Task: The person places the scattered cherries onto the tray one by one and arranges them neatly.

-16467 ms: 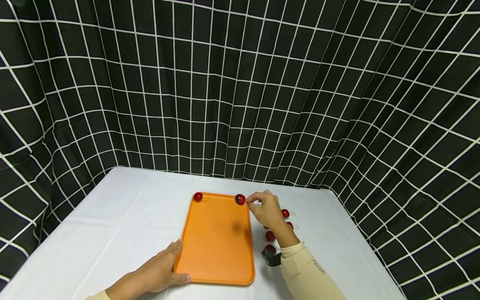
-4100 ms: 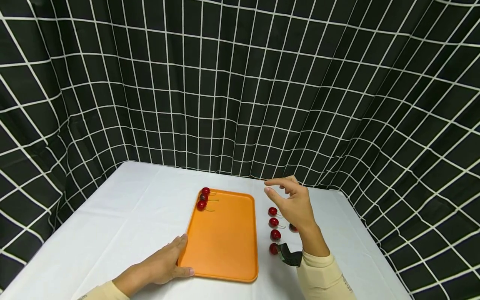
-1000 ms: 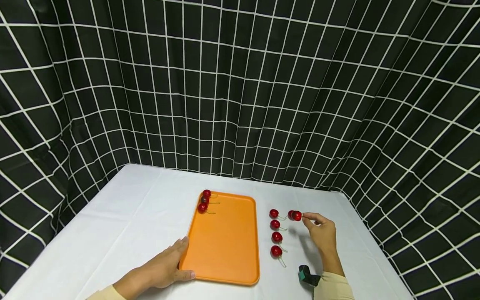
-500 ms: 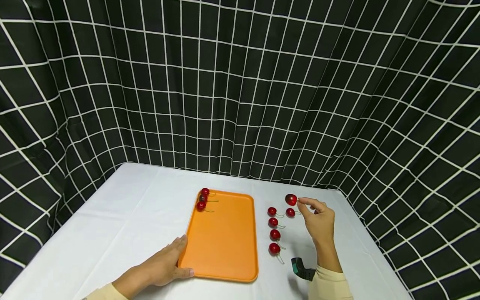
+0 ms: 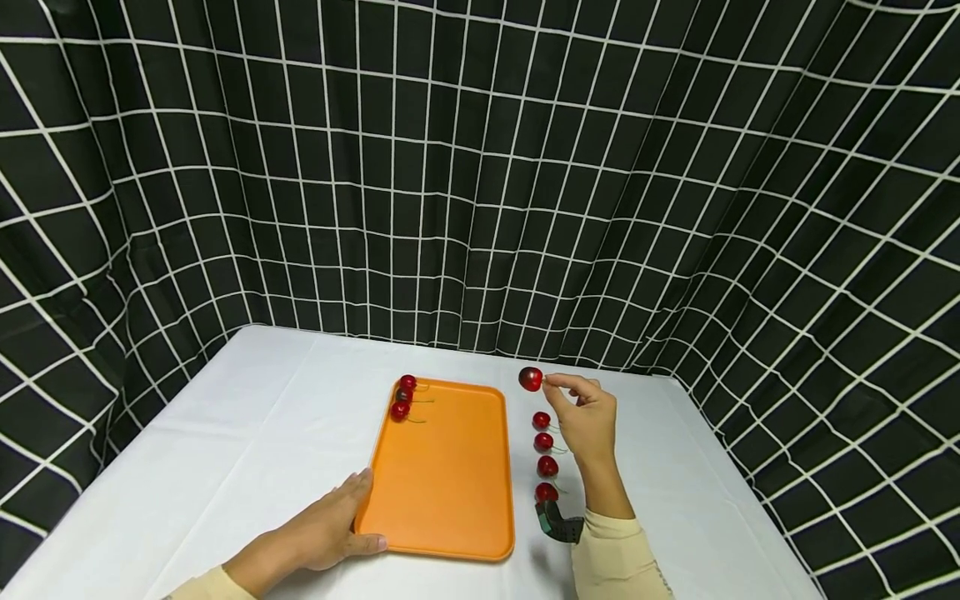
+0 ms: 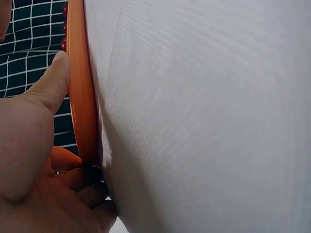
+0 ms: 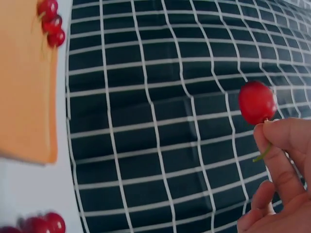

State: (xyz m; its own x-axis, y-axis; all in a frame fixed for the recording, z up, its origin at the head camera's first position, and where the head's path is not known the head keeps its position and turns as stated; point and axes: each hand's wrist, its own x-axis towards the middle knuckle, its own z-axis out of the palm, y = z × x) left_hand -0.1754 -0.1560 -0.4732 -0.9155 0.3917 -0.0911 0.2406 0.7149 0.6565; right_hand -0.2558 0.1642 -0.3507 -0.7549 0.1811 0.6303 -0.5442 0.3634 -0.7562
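Right hand (image 5: 588,421) pinches the stem (image 7: 263,154); from its fingers the cherry (image 5: 530,379) points left, tray (image 5: 446,479) lies lower left, touching left hand (image 5: 326,529), thumb apart.

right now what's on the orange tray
On the tray, three cherries lie by the far left corner; in the head view, the left hand hides part of the near left corner.

Bottom cherries (image 7: 36,225) blurred, right wrist view

Even light, soft shadows, wrist views blurry
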